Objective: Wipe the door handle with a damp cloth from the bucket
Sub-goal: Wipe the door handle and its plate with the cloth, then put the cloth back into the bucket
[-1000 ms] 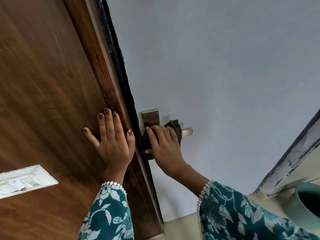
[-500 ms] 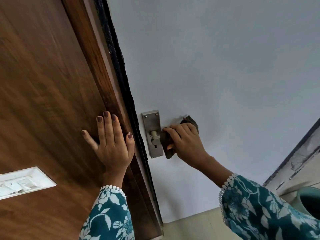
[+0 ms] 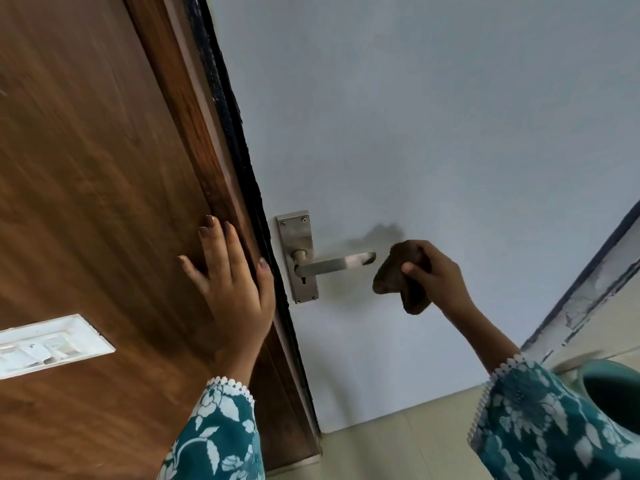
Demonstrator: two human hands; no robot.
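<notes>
A silver lever door handle juts out from its metal backplate on the pale grey door. My right hand grips a dark brown cloth just past the lever's free end, a small gap away from it. My left hand lies flat, fingers spread, on the brown wooden frame left of the door edge. A teal bucket stands on the floor at the lower right, partly cut off by the view's edge.
A white switch plate is set in the wooden panel at the lower left. A dark strip runs along the door edge. Beige floor tiles lie below. A worn frame slants at the right.
My right hand slid the cloth along the lever from the backplate to its end and came off it; the whole handle now shows. The left hand stayed on the wood.
</notes>
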